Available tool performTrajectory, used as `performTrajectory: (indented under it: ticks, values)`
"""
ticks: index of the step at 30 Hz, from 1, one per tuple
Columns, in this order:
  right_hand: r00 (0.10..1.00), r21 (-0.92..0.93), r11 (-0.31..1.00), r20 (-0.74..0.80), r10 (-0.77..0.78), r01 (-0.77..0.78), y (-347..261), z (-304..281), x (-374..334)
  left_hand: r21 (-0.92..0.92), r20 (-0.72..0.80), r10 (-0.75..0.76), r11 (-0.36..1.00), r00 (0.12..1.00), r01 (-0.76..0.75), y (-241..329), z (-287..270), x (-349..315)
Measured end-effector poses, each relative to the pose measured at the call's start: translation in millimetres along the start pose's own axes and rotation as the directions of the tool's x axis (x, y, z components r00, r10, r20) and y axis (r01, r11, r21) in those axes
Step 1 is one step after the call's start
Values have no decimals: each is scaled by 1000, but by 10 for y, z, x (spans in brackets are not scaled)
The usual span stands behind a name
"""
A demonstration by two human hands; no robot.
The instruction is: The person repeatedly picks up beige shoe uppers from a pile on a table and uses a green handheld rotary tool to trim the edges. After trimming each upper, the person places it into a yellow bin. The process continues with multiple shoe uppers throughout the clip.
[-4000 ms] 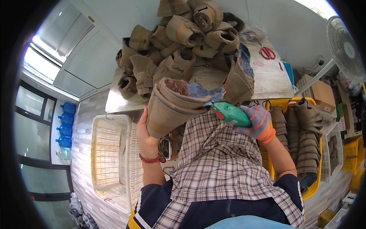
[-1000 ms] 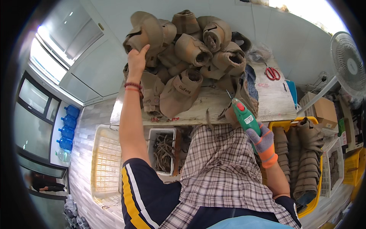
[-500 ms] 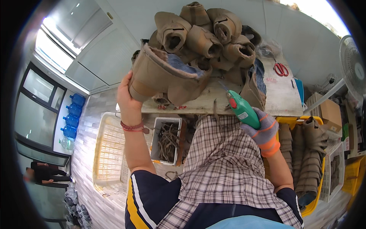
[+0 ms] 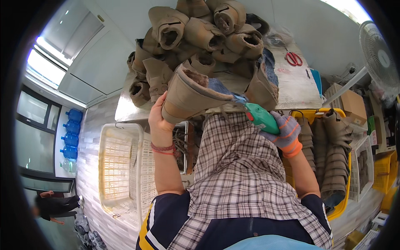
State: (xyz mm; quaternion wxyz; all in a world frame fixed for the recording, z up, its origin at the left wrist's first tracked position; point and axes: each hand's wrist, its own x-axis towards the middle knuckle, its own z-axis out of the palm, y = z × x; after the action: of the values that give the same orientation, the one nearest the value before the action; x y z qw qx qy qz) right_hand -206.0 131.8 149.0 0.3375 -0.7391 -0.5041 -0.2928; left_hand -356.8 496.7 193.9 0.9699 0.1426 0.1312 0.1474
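My bare left hand (image 4: 160, 114) is closed on the side of a brown boot upper (image 4: 187, 98), holding it tilted above my lap at the table's near edge. Its pale fleece and blue lining show at the opening. In my right hand (image 4: 288, 132), which wears a grey glove with orange stripes, is a green handheld electric cutter (image 4: 263, 118). The cutter's tip points left and meets the right end of the upper's rim. Whether its blades are parted is too small to tell. Another upper (image 4: 261, 89) with blue lining stands on the table just behind the cutter.
Many brown uppers (image 4: 204, 33) are heaped on the worktable (image 4: 296, 93), with red-handled scissors (image 4: 293, 59) to their right. A yellow crate (image 4: 342, 216) of stacked uppers stands right, a white basket (image 4: 121, 129) left. Scraps fill a bin (image 4: 181, 143) under the table. A person (image 4: 56, 205) is far left.
The boot upper has come down and turned, with its right end now at the cutter's tip. Both hands are closer together. The whole view has shifted slightly.
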Motion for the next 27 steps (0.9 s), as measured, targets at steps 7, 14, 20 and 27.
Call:
performTrajectory:
  ticks: [7,14,20,27]
  values:
    - [998,61,998,51,29,-32,-63,-3,8,-29,-2,-6,1000,1000,6,-135,-123,-9]
    - [998,126,990,30,58,-62,-174,24,17,31,-128,99,995,987,-96,-236,-130,-120]
    - [990,166,977,76,121,-133,-284,-9,72,115,-104,199,976,974,-187,-556,328,-394]
    - [960,330,904,156,230,-271,-387,2,117,166,141,339,918,930,-360,-801,443,-584]
